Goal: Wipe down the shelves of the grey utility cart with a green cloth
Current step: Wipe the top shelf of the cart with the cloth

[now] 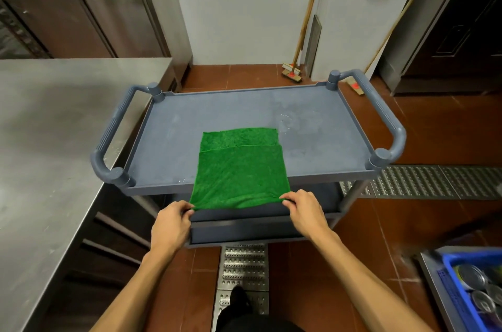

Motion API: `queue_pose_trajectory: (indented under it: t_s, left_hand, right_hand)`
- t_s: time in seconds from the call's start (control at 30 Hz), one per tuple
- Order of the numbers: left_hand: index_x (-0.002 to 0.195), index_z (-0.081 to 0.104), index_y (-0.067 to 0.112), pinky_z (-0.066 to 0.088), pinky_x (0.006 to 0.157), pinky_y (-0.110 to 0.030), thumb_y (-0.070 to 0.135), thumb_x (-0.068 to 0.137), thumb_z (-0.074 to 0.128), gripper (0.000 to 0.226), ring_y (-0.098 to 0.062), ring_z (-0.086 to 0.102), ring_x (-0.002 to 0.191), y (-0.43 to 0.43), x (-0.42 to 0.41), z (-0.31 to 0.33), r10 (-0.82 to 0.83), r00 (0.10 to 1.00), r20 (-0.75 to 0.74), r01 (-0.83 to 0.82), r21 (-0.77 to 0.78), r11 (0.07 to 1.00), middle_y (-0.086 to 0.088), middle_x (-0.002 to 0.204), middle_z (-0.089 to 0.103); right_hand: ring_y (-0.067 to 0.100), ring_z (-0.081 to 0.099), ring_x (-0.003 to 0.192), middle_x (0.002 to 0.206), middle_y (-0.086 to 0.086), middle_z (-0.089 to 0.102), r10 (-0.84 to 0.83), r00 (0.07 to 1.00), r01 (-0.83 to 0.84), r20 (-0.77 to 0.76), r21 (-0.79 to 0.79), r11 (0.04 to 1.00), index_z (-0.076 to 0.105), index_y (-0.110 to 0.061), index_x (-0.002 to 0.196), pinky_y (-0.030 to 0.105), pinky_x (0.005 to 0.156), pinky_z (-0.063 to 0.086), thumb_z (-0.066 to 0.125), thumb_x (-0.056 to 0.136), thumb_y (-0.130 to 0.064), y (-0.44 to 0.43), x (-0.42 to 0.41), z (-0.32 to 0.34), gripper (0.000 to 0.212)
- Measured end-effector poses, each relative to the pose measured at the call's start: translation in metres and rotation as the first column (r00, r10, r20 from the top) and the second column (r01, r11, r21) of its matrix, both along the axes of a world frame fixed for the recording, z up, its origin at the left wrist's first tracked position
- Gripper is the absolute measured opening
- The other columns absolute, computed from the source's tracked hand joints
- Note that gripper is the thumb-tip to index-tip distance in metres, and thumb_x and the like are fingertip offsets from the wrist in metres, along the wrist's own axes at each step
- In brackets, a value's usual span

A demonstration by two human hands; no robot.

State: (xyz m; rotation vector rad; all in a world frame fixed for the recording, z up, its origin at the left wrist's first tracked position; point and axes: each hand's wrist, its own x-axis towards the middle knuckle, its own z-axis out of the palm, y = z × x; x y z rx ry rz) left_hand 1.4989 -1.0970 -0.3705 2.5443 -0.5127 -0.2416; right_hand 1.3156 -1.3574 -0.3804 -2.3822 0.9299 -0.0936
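Seemingly early in the job, a person stands at the near long side of a grey cart [353, 168], looking down on it. A green cloth [241, 171] lies spread flat on the top shelf [184, 128], folded so that a back layer shows as a strip beyond the front one. Its near edge hangs just over the shelf's front rim. The left hand [169, 225] pinches the cloth's near left corner between thumb and curled fingers. The right hand [304, 209] pinches the near right corner the same way. Pale dusty marks cover much of the shelf, and a small wet patch [293, 119] glistens just beyond the cloth's far right corner, so most of this surface looks unwiped. The lower shelf [244, 234] shows only as a dark strip under the hands, and whether it has been cleaned cannot be told. A low raised rim runs all round the top shelf, with round posts at the four corners and a looped handle [385, 119] at each short end, so the cloth should catch there. A steel desk [54, 114] stands close against the cart's left side, leaving little room. To the right is open tiled floor with a metal drain grate [421, 182]. Brooms [292, 73] lean on the far wall, and a blue crate [456, 277] of cans sits near the person's right.
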Motion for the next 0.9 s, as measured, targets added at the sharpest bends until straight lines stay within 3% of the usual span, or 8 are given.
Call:
queue_pose_trajectory:
  t_s: [0.63, 0.9]
  left_hand:
    - [0.100, 0.072, 0.016, 0.052, 0.081, -0.039, 0.015, 0.093, 0.061, 0.013, -0.026, 0.065, 0.097, 0.041, -0.080, 0.019, 0.017, 0.995, 0.102, -0.008, -0.088, 0.996, -0.004, 0.102, 0.071]
    - [0.100, 0.071, 0.021, 0.051, 0.076, -0.037, 0.019, 0.093, 0.062, 0.012, -0.022, 0.065, 0.091, 0.058, -0.091, 0.036, -0.014, 0.980, 0.199, 0.035, -0.103, 0.994, 0.001, 0.098, 0.070]
  right_hand:
    - [0.023, 0.052, 0.106, 0.104, 0.002, 0.063, 0.055, 0.993, -0.052, 0.102, -0.032, 0.998, 0.069, -0.022, 0.119, 0.037, 0.083, 0.044, 0.051, 0.100, -0.029, 0.029, -0.071, 0.025, 0.027]
    - [0.023, 0.054, 0.099, 0.096, 0.002, 0.064, 0.021, 0.979, -0.021, 0.201, 0.000, 1.000, 0.071, -0.021, 0.113, 0.035, 0.082, 0.044, 0.055, 0.098, -0.023, 0.047, -0.098, 0.032, 0.023]
